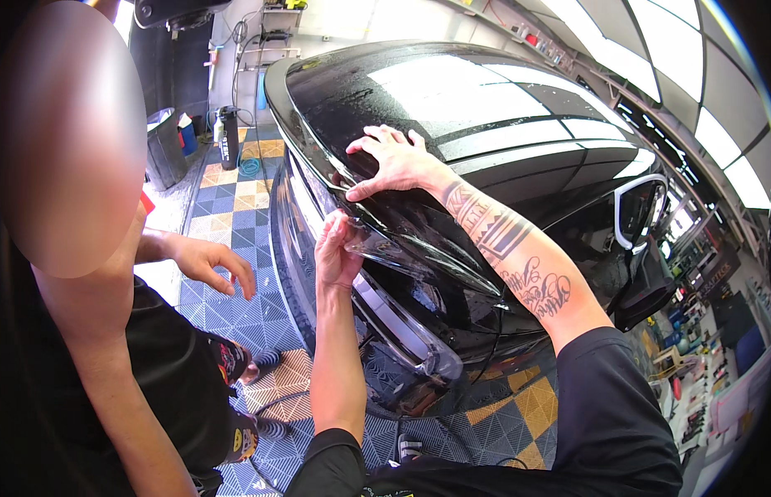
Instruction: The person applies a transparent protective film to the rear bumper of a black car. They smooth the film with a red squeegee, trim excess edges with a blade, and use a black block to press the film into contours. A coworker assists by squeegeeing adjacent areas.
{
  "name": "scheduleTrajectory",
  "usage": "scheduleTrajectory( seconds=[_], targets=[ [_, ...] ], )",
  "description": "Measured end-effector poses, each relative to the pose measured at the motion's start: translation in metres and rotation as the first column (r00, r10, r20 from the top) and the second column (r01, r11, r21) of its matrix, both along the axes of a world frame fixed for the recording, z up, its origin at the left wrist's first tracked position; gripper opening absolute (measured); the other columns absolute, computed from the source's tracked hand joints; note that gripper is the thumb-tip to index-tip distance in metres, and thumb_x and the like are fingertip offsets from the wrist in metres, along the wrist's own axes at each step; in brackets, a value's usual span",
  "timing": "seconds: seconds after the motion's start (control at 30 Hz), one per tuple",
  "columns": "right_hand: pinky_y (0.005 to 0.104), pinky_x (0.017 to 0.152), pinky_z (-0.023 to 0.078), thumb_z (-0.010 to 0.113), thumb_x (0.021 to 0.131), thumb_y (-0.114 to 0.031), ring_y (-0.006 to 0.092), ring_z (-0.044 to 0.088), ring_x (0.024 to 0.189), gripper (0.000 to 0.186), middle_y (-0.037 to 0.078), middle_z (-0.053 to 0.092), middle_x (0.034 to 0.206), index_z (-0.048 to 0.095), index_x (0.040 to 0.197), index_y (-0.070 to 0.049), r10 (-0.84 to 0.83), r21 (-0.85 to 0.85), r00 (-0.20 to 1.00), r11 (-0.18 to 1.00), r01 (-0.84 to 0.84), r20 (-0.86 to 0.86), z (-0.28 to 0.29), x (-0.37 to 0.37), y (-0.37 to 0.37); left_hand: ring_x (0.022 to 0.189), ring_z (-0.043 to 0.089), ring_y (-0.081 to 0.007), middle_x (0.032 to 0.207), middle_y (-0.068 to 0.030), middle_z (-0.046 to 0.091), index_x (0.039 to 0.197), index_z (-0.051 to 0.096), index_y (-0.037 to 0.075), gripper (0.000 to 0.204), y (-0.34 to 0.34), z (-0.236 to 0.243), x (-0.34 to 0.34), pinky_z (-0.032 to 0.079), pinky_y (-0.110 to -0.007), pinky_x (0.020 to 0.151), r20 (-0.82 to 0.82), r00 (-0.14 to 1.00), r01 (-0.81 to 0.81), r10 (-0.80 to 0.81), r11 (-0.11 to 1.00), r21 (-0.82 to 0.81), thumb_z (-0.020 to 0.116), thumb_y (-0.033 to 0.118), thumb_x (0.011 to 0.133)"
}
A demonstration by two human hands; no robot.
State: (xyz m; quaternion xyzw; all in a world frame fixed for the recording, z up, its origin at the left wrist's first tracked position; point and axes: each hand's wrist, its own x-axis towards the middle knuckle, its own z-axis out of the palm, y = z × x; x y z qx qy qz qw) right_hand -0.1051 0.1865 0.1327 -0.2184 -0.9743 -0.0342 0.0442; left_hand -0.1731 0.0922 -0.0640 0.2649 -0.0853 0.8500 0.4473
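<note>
A glossy black car hood [336,99] with water droplets on it fills the middle of the view. My right hand [391,163] lies on its front edge, fingers spread and palm down, with the thumb toward the lip. Just below, my left hand [336,253] is closed in a pinch on a loose edge of clear film [373,242]. That film stretches from my fingers along the car's front corner. Behind my left hand runs the black front bumper [394,319], with a gap between it and the hood.
A co-worker in a black shirt [162,356] stands close at my left, one hand [212,265] hanging half open near the bumper. A side mirror [646,286] juts out at right. Hoses [286,399] lie on the tiled floor [236,199]. A bin [163,149] stands far left.
</note>
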Motion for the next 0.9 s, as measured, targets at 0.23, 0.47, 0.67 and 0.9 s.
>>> scheduleTrajectory(
  seconds=[0.23, 0.47, 0.67, 0.9],
  targets=[
    [0.0679, 0.112, 0.004, 0.07, 0.051, -0.083, 0.0375, 0.011, 0.148, 0.109, 0.018, 0.023, 0.157, 0.047, 0.14, -0.025, -0.017, -0.031, 1.0, 0.999, 0.017, 0.011, 0.001, -0.001, -0.006, 0.059, 0.04, -0.0046, 0.071, 0.0055, 0.048, 0.101, 0.059, 0.004, 0.015, 0.0, 0.001, 0.001, 0.034, -0.018, 0.054, -0.028, 1.0, -0.01, 0.011, 0.998, 0.062, 0.065, 0.015, 0.093],
    [0.0709, 0.11, 0.006, 0.072, 0.051, -0.082, 0.0408, 0.012, 0.147, 0.114, 0.019, 0.022, 0.157, 0.045, 0.142, -0.019, -0.053, 0.0, 0.996, 0.999, 0.054, 0.064, 0.001, -0.004, -0.017, 0.058, 0.038, -0.0054, 0.068, 0.0063, 0.043, 0.096, 0.059, 0.004, 0.013, -0.004, 0.003, 0.006, 0.034, -0.019, 0.055, -0.02, 0.997, -0.077, 0.077, 0.997, 0.013, 0.062, 0.017, 0.094],
    [0.0713, 0.109, 0.012, 0.074, 0.055, -0.075, 0.0442, 0.014, 0.145, 0.109, 0.018, 0.022, 0.158, 0.043, 0.142, -0.017, -0.117, 0.053, 0.986, 0.992, 0.111, 0.115, 0.0, -0.009, -0.036, 0.056, 0.041, -0.0055, 0.071, 0.0043, 0.051, 0.089, 0.057, 0.009, 0.01, -0.006, 0.0, 0.009, 0.038, -0.021, 0.05, 0.056, 0.995, -0.08, 0.081, 0.997, -0.015, 0.062, 0.016, 0.095],
    [0.0724, 0.107, 0.019, 0.073, 0.066, -0.051, 0.0484, 0.018, 0.143, 0.093, 0.02, 0.023, 0.157, 0.042, 0.141, -0.005, -0.153, 0.109, 0.978, 0.984, 0.138, 0.142, -0.004, -0.009, -0.064, 0.058, 0.046, -0.0041, 0.079, 0.0023, 0.061, 0.087, 0.056, 0.012, 0.01, -0.016, 0.006, 0.013, 0.037, -0.019, 0.048, 0.028, 0.991, -0.122, 0.132, 0.965, -0.231, 0.063, 0.014, 0.094]
  ],
)
